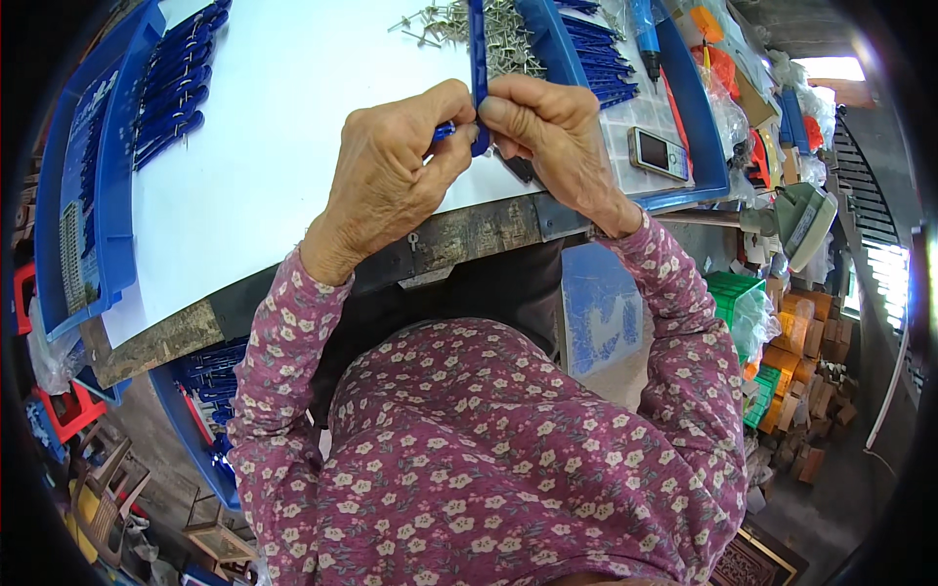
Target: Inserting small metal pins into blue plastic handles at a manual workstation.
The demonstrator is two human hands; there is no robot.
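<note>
A long, narrow blue strip (479, 49) stands out between my two hands above the white work surface, its rounded lower end close to my fingertips. My left hand (391, 166) is closed around a second blue piece (443, 131), most of it hidden in the fingers, and its fingertips press against the strip. From the other side, my right hand (557, 132) pinches the strip between thumb and bent forefinger. Whether a small part sits between the fingertips is hidden. Just beyond the hands lies a heap of silvery flat-headed pins (508, 44).
At the left, bundled blue strips (181, 83) lie beside a blue tray (119, 195). A mobile phone (659, 153) rests in the right-hand blue tray (718, 146), near more blue strips (601, 59). A worn table edge (479, 232) runs before me; a lamp head (803, 225) juts out at right.
</note>
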